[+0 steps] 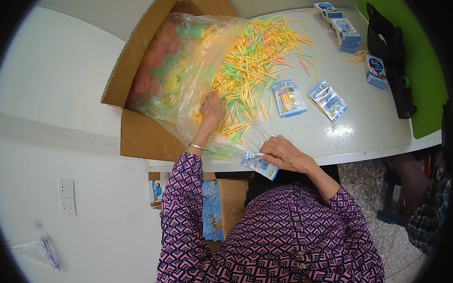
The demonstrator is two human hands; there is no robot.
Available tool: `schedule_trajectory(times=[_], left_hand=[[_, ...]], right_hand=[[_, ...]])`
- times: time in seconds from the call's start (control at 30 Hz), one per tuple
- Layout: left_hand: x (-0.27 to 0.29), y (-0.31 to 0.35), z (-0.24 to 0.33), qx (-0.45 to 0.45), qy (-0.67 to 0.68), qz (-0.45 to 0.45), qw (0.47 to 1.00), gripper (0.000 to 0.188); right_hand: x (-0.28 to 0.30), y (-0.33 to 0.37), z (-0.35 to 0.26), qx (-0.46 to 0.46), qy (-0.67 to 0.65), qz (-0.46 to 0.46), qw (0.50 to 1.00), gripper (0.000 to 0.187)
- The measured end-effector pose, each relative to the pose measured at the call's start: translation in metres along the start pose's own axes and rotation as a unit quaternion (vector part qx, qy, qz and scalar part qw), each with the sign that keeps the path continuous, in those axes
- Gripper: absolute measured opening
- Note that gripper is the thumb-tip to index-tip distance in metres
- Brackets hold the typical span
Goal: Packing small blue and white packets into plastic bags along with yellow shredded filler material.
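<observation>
Thin pastel sticks [260, 45], mostly yellow with some pink and green, spill in a loose heap from a clear plastic liner [208, 55] onto a white worktop [371, 129]. They look light and stiff, probably brittle, so a small bundle is best taken gently around the middle, with the lengths lined up. The left hand [213, 111] reaches into the near-left side of the heap, beside the liner; its fingers point down among the sticks, and whether they are closed on any cannot be told. The right hand [285, 154], at the worktop's near edge, has its fingers clamped on the upper edge of a blue-and-white packet [260, 165]. This packet seems to be soft, slippery film, easiest to hold by a margin.

Farther out, a flat packet [288, 100] with sticks showing inside lies right of the heap, a second packet [328, 100] tilted just beside it. Stacked packets [347, 35] stand at the far right, near a green panel [425, 54]. On the left, an open cardboard carton [147, 139] surrounds the liner.
</observation>
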State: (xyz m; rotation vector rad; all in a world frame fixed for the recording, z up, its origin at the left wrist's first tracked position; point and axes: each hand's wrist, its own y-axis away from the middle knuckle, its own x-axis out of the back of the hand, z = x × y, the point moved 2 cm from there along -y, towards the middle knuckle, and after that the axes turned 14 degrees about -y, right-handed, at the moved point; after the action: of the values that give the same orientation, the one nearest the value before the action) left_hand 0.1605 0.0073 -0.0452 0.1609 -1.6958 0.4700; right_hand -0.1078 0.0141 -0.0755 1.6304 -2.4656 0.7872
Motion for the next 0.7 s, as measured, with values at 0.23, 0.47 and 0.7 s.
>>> schedule_trajectory(times=[0.23,0.47,0.7], left_hand=[[0.024,0.0,-0.005,0.006,0.276,-0.021,0.961,0.034],[0.026,0.005,0.015,0.132,0.791,-0.247,0.544,0.019],[0.008,0.011,0.047,0.202,0.895,-0.215,0.335,0.016]], right_hand=[[0.005,-0.002,0.009,-0.079,-0.183,0.088,0.976,0.019],[0.032,-0.036,-0.002,-0.124,-0.512,0.297,0.796,0.019],[0.032,-0.044,0.009,-0.125,-0.577,0.329,0.737,0.018]])
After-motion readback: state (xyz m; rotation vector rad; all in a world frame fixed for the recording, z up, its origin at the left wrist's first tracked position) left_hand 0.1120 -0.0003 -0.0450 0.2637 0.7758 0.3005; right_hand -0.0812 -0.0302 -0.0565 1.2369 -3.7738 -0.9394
